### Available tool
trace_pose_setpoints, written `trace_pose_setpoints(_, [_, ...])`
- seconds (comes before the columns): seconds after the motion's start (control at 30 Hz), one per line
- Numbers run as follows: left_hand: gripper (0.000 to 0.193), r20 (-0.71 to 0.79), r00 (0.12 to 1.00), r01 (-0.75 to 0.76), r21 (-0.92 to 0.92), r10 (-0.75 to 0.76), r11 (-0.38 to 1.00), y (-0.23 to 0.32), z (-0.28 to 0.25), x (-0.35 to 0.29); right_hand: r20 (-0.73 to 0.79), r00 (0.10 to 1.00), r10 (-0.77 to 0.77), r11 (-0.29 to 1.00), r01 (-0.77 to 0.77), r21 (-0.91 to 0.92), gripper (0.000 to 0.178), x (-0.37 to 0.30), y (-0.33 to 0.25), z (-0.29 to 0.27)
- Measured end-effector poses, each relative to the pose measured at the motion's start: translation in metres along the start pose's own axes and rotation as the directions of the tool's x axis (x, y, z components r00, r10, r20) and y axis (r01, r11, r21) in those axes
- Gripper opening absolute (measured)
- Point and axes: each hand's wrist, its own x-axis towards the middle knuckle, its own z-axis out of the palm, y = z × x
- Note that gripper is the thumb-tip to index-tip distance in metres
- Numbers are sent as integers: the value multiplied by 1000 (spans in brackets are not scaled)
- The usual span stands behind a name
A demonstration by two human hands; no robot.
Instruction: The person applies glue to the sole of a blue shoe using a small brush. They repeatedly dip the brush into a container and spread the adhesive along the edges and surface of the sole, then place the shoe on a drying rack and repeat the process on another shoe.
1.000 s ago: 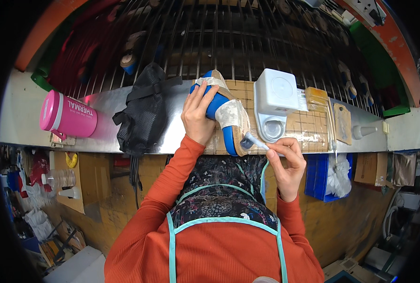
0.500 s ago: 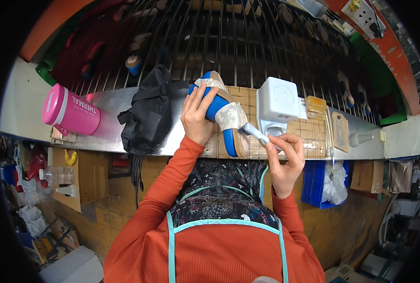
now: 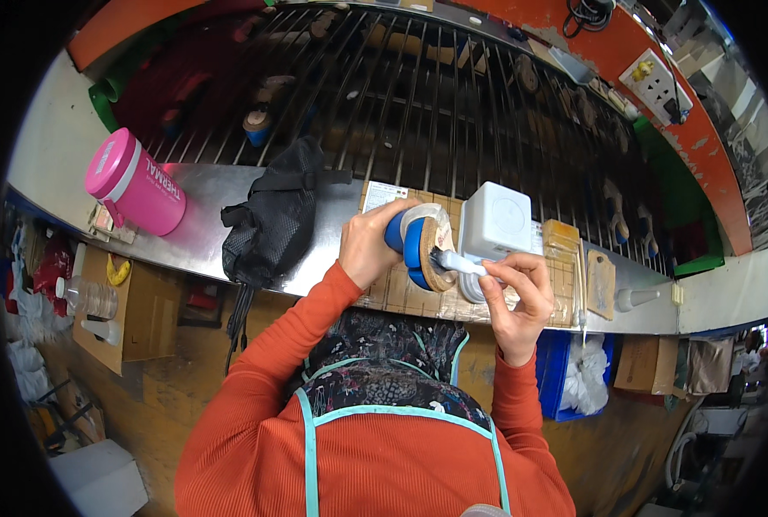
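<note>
My left hand (image 3: 368, 245) is wrapped round a blue shoe last (image 3: 413, 250) with a pale strap and a tan sole piece on it. Its bottom is tilted toward the right. Pinched in my right hand (image 3: 520, 303) is a brush (image 3: 464, 264) with a pale handle, its dark bristles touching the tan underside of the shoe. Just beyond the brush stands a white plastic container (image 3: 497, 219), with a round white cup part at its near side. A taped cardboard sheet (image 3: 391, 291) lies beneath on the metal bench.
A black mesh bag (image 3: 279, 226) and a pink thermal jug (image 3: 147, 185) stand to the left. A yellowish block (image 3: 561, 235) and a white nozzle (image 3: 637, 299) are at right. Beyond the bench, metal rods (image 3: 401, 121) carry several shoes. A blue bin (image 3: 565, 379) hangs below.
My left hand has turned the shoe so its underside faces the brush. The brush has moved from beside the strap onto the sole. The whole view has shifted and tilted.
</note>
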Motion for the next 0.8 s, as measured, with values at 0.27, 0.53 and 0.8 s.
trace_pose_setpoints(0.27, [72, 310, 949, 63, -3, -59, 998, -5, -7, -7, 103, 982, -157, 986, 150, 67, 20, 35, 1, -7])
trace_pose_setpoints(0.53, [73, 602, 793, 286, -236, -91, 929, -12, -4, -21, 212, 950, -231, 967, 200, 160, 19, 49, 12, -4])
trace_pose_setpoints(0.8, [80, 808, 588, 601, -401, -42, 691, 1, -2, -27, 244, 946, -211, 968, 168, 186, 18, 42, 24, -5])
